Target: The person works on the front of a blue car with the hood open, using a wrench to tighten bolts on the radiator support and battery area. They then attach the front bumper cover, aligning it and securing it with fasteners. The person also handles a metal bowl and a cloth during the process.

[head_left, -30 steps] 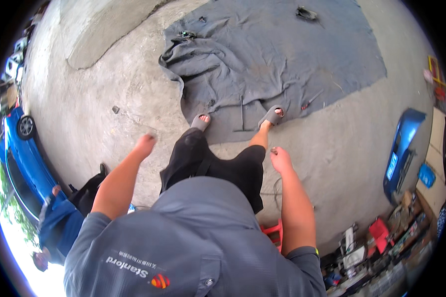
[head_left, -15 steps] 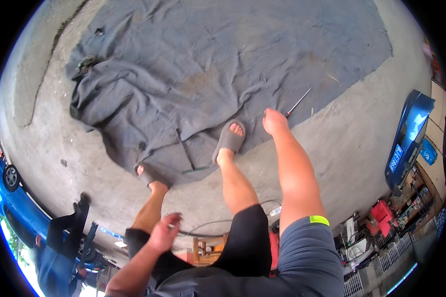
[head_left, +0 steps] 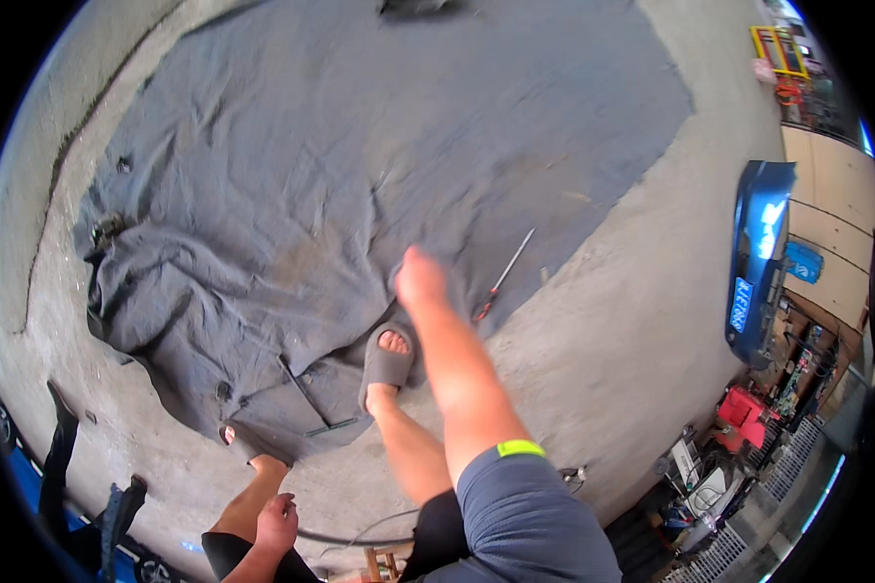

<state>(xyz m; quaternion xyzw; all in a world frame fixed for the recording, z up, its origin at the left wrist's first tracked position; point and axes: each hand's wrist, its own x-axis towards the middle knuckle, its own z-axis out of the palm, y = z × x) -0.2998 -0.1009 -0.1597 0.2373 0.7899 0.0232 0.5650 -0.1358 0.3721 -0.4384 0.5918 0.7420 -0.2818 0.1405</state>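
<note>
My right hand [head_left: 421,282] is stretched out above the grey cloth [head_left: 515,126], just beyond my right slipper [head_left: 389,364]. It looks closed, slightly blurred, and whatever may be in it is hidden. To its right a long screwdriver [head_left: 515,258] with a red handle lies on the cloth. My left hand [head_left: 277,523] stays low by my left thigh, fingers curled in; I cannot make out anything in them. A dark T-handled bar [head_left: 303,391] rests on the cloth between my feet.
A blue car bumper [head_left: 756,262] stands at the right, near a red thing [head_left: 744,416] and cluttered parts. A dark object [head_left: 418,8] lies at the cloth's far side. Dark clothed legs [head_left: 60,457] of another person show at lower left, beside blue cars.
My view has shifted right and forward, so the cloth, tools and feet sit lower and further left. My right hand has swung left, away from the screwdriver. My left hand has dropped toward my thigh.
</note>
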